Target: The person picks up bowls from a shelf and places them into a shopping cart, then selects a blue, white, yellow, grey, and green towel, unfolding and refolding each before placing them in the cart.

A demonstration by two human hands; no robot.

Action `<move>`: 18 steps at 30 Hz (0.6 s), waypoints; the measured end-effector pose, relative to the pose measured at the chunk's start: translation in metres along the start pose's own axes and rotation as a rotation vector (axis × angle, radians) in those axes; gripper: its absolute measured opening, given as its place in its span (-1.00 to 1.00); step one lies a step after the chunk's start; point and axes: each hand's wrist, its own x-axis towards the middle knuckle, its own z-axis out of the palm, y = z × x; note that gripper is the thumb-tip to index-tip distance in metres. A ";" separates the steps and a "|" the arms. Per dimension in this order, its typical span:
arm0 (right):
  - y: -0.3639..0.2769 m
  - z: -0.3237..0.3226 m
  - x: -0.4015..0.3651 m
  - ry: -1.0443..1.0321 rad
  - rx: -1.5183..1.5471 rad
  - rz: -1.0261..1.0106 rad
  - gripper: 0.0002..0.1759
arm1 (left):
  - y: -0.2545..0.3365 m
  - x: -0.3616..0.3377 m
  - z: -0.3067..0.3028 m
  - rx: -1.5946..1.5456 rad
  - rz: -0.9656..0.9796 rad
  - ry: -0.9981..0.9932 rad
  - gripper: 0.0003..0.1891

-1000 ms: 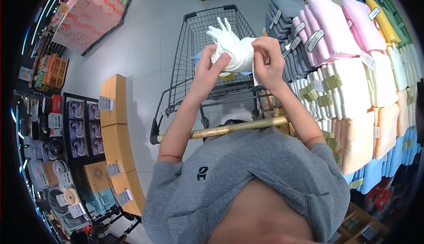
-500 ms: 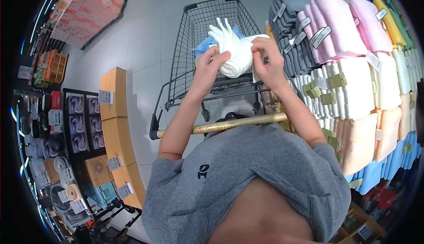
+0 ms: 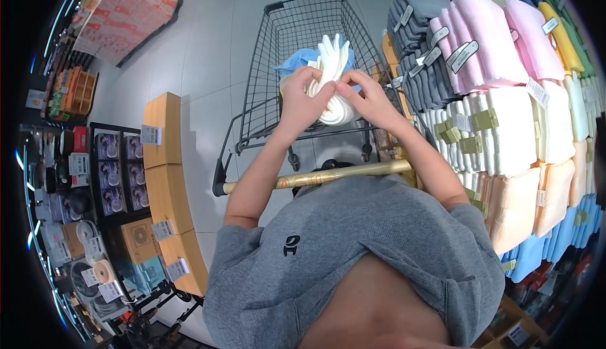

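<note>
A bunched and rolled white towel [image 3: 338,106] is held up over the near end of a dark wire shopping cart [image 3: 255,90], its loose folds pointing upward like a fan. My left hand [image 3: 303,96] grips its left side, fingers curled behind it and thumb in front. On the other side, my right hand [image 3: 368,98] pinches the towel with thumb and fingers, close to the left thumb. Light blue cloth [image 3: 297,60] lies in the cart behind the towel, partly covered by it.
Folded towels in pink [image 3: 486,40], white [image 3: 511,122] and grey [image 3: 423,14] are stacked on the right. Wooden boxes [image 3: 165,128] and shelves of boxed goods [image 3: 110,172] stand on the left. The cart's handle [image 3: 341,175] crosses in front of my body.
My right hand has moved left, toward my left hand, and the towel's right end has been drawn in. The towel has turned and its upper folds have gathered closer together.
</note>
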 end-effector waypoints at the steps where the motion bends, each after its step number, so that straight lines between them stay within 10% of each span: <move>1: 0.010 0.002 0.002 -0.043 0.089 0.082 -0.53 | 0.006 -0.001 -0.001 0.014 0.025 -0.041 -0.73; 4: 0.020 0.000 0.008 -0.080 0.403 0.388 -0.50 | 0.012 -0.002 -0.002 0.095 0.205 -0.102 -0.77; 18: 0.025 -0.003 0.015 0.039 0.599 0.304 -0.61 | -0.015 0.015 -0.003 -0.057 0.012 0.089 -0.78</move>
